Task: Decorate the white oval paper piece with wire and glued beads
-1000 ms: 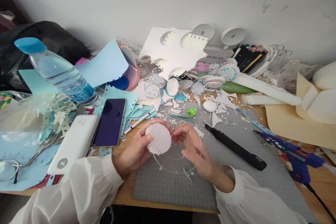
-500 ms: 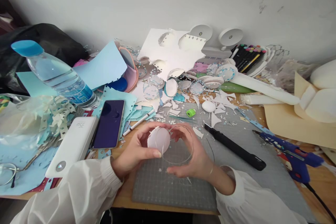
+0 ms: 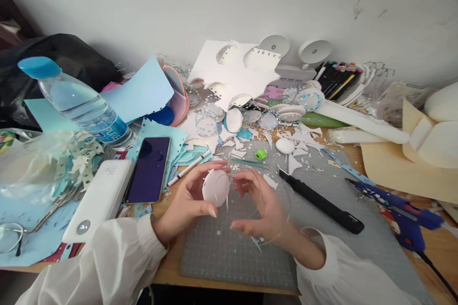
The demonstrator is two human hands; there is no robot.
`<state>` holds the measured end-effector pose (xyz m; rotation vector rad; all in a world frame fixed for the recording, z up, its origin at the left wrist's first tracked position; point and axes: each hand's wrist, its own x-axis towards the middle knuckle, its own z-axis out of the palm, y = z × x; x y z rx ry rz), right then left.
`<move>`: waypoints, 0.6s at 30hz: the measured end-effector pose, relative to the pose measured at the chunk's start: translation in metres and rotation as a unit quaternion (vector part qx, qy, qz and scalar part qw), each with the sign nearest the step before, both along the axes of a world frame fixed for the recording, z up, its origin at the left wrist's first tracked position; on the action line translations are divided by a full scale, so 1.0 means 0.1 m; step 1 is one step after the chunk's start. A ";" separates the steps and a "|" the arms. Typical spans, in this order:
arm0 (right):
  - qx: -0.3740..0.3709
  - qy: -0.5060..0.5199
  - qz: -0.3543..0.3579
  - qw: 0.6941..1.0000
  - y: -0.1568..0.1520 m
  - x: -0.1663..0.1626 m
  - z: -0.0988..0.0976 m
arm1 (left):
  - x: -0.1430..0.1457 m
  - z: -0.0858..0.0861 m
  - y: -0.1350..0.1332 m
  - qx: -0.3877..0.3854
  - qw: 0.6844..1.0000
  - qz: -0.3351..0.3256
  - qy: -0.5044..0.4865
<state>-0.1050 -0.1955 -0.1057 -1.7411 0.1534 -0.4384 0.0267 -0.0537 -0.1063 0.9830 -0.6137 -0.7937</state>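
Note:
In my left hand [image 3: 184, 202] is a round white disc [image 3: 216, 188], pinched by its edge between thumb and fingers. Its rim looks ragged, and a thin strand runs across its face and dangles below. My right hand [image 3: 265, 209] hovers just to the right of the disc. Its curved fingers and thumb stand apart, with no solid piece between them. A thin clear strand [image 3: 290, 202] loops faintly around this hand; where it starts and ends is hard to make out. Both hands are above a grey cutting mat [image 3: 236, 262].
A black cutter-like tool [image 3: 322, 200] and a blue glue gun [image 3: 408, 214] lie at right. Paper scraps, a green sharpener-like piece [image 3: 260, 154] and a white egg-shaped piece [image 3: 285, 146] lie ahead. Left are a phone [image 3: 148, 169], power bank [image 3: 98, 200] and water bottle [image 3: 82, 105].
My right hand has drawn slightly away from the disc. The strand's loop, which stood between the hands, now shows around and right of my right hand. The disc is turned a little.

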 end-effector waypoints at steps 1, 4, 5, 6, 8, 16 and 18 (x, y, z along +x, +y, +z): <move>-0.005 -0.002 -0.004 1.000 0.03 0.00 0.00 | 0.00 -0.01 0.00 -0.006 1.000 0.002 -0.009; -0.004 -0.008 -0.022 1.000 0.08 0.01 -0.01 | 0.00 -0.03 0.00 -0.013 1.000 -0.004 -0.025; 0.001 -0.009 -0.027 1.000 0.09 0.02 -0.02 | 0.00 -0.03 0.00 -0.014 0.999 -0.010 -0.028; 0.005 -0.008 -0.031 0.999 0.09 0.02 -0.02 | 0.00 -0.04 0.00 -0.013 0.999 -0.018 -0.031; 0.006 -0.004 -0.036 0.999 0.09 0.02 -0.03 | -0.01 -0.04 0.01 -0.010 0.999 -0.030 -0.038; -0.033 -0.015 -0.056 0.998 0.11 0.00 -0.10 | -0.02 -0.03 0.01 0.003 0.998 -0.037 -0.051; -0.036 -0.021 -0.057 0.998 0.13 0.00 -0.12 | -0.02 -0.01 0.01 0.008 0.998 -0.038 -0.047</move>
